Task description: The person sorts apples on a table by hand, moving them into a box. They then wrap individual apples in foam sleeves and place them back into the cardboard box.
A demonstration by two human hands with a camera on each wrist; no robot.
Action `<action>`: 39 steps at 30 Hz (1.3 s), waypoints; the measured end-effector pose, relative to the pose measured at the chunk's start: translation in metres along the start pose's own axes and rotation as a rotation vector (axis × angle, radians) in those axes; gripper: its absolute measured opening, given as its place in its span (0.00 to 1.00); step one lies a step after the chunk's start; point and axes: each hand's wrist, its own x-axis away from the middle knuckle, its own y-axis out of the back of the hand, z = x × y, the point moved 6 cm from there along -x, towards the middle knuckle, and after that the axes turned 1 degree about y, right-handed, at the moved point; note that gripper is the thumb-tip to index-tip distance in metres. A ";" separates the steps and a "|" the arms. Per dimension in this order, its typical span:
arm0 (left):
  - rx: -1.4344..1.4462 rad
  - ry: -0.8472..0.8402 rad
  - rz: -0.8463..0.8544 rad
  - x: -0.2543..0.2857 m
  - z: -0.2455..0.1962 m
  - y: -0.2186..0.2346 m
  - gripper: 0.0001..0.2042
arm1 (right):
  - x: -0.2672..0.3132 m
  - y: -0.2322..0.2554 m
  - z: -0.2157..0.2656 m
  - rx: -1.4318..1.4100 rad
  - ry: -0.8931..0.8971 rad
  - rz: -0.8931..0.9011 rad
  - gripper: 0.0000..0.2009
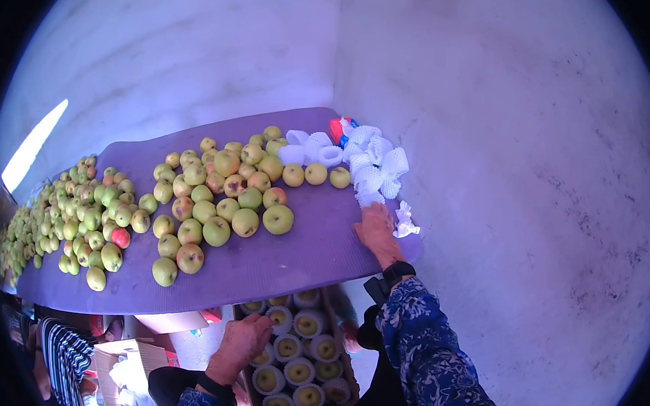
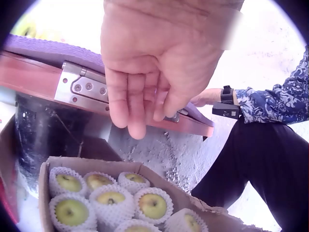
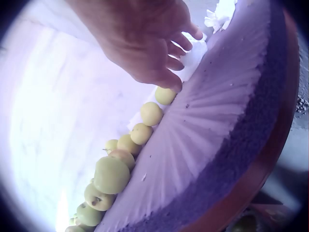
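My right hand (image 1: pixel 378 234) is at the right end of the purple-covered table (image 1: pixel 319 240), its fingertips right at the lowest of the white foam fruit nets (image 1: pixel 381 171). In the right wrist view its fingers (image 3: pixel 175 64) are spread, with a white net (image 3: pixel 193 57) just beyond them. My left hand (image 1: pixel 241 347) hovers over a cardboard box (image 2: pixel 44 193) of apples in foam nets (image 2: pixel 112 205). Its fingers hang loosely bent with nothing in them, as the left wrist view shows. Loose green and reddish apples (image 1: pixel 216 231) cover the table's middle and left.
A red and blue packet (image 1: pixel 338 131) lies behind the nets, and a crumpled white piece (image 1: pixel 405 221) sits near the right edge. Walls (image 1: pixel 499 157) rise behind and to the right. At lower left are another open carton (image 1: pixel 127 353) and a striped cloth (image 1: pixel 64 364).
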 end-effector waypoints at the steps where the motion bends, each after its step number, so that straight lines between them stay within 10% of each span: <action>1: 0.000 -0.003 0.001 0.001 0.000 0.000 0.05 | -0.001 0.000 -0.003 -0.005 0.006 -0.001 0.21; 7: 0.004 -0.020 -0.016 0.000 0.002 0.001 0.05 | -0.003 0.035 0.005 -0.532 0.051 -0.344 0.17; 21: 0.106 -0.006 -0.286 -0.007 -0.010 0.035 0.11 | 0.012 0.030 0.066 -1.481 -0.025 0.180 0.16; 28: 0.146 0.170 -0.585 0.000 0.007 0.054 0.28 | 0.054 0.028 0.144 -1.272 0.270 0.378 0.14; 31: 0.093 0.154 -0.611 -0.001 -0.001 0.065 0.26 | 0.082 0.032 0.169 -1.056 0.281 0.614 0.11; 34: 0.060 0.103 -0.578 0.000 0.005 0.053 0.24 | 0.091 0.016 0.185 -1.164 0.574 0.486 0.09; 39: 0.071 0.125 -0.562 0.005 0.011 0.048 0.20 | 0.094 0.004 0.195 -1.160 0.484 0.647 0.09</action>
